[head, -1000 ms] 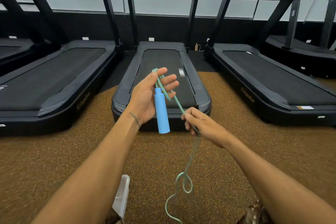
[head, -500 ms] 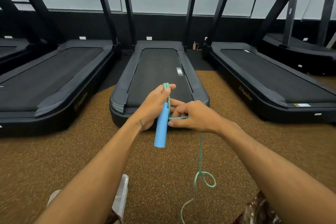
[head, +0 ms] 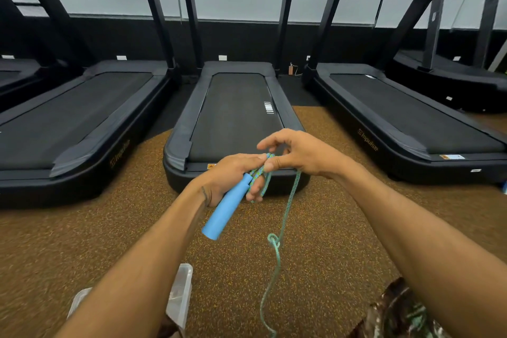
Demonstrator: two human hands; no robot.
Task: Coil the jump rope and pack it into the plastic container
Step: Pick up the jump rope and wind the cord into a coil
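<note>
This is a gym: a row of black treadmills (head: 236,118) with belts, upright posts and consoles stands side by side along a wall (head: 247,35), on a speckled brown rubber floor (head: 82,241).

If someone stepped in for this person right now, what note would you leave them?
Left hand: shut on the blue handle, with a few rope loops on its fingers.
Right hand: pinching the rope at those loops.
Loose rope hangs to the floor with a knot-like loop in it.
Plastic container: on the floor below the left forearm, nothing seen in it.
Left: finish coiling, then pack.
</note>
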